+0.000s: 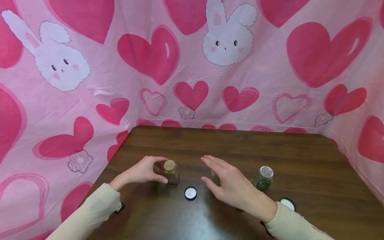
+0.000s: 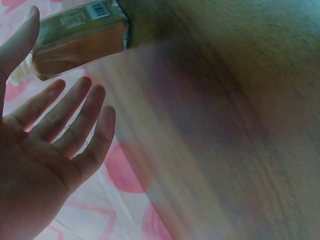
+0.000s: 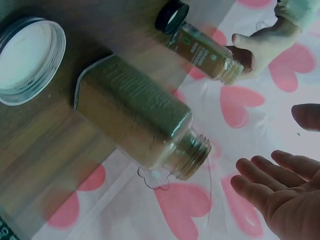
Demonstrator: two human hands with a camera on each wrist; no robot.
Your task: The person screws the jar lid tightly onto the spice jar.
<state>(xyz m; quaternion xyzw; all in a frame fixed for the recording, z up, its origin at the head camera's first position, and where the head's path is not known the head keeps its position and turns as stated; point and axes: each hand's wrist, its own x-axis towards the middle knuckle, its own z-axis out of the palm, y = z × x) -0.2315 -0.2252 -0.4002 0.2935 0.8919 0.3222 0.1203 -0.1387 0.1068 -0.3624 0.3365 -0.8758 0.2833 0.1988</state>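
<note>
My left hand (image 1: 144, 171) curves beside a small glass spice jar (image 1: 172, 175) with brownish contents and a perforated top. In the left wrist view, the fingers (image 2: 95, 115) are spread and stand apart from that jar. A dark-rimmed lid (image 1: 190, 193) lies to its right, white inside up. My right hand (image 1: 231, 183) hovers palm inward over the middle of the table, fingers extended and holding nothing. Beneath it, seen only in the right wrist view, stands an uncapped glass jar of brownish powder (image 3: 135, 115), with an upturned lid (image 3: 30, 60) near its base.
A jar of green herbs (image 1: 263, 180) with a perforated top stands right of my right hand. Its neighbouring lid (image 1: 288, 203) lies upturned, partly behind the sleeve. The dark wooden table (image 1: 210, 143) is bordered by pink cloth (image 1: 186, 60) with hearts and rabbits.
</note>
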